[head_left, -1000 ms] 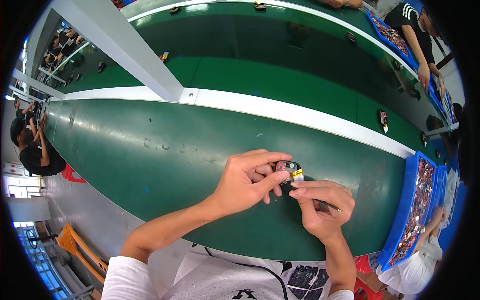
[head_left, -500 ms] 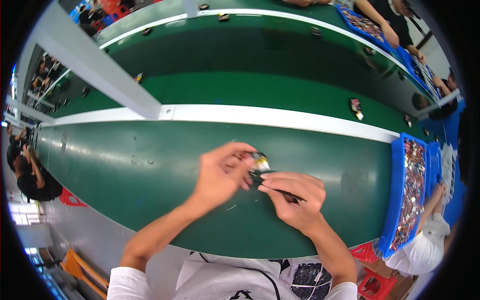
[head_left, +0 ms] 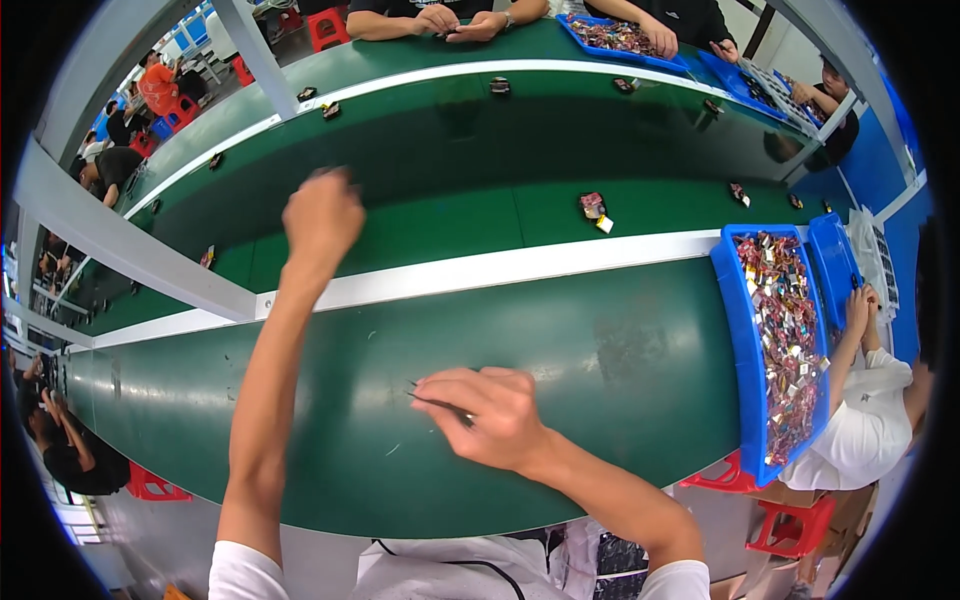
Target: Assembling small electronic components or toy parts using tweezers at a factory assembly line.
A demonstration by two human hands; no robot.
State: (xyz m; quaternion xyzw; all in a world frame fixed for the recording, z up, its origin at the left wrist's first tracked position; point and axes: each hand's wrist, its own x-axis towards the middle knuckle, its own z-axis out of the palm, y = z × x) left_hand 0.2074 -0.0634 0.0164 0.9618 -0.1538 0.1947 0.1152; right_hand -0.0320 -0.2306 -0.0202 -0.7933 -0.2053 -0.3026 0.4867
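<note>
My left hand (head_left: 325, 222) is stretched far forward over the green conveyor belt (head_left: 385, 232), its fingers curled and blurred by motion. A dark, smeared edge of a small black part (head_left: 342, 174) shows at its fingertips; most of it is hidden. Over the near green worktop (head_left: 600, 350), my right hand (head_left: 490, 415) is closed around dark tweezers (head_left: 442, 404), their thin tips pointing left with nothing visible between them. On the belt lies a small black part with a reddish middle and a white-and-yellow tab (head_left: 594, 210).
A blue tray (head_left: 748, 400) full of small reddish and silver pieces stands at the right end of the worktop. A white rail (head_left: 480, 270) and post (head_left: 130, 235) border the belt. More small black parts (head_left: 500, 86) lie along it. Co-workers' hands (head_left: 460, 22) are across the belt.
My left hand has left my right hand and swung forward and left over the belt, taking the small black part along. The tweezers have moved left and slightly down; the view has shifted.
</note>
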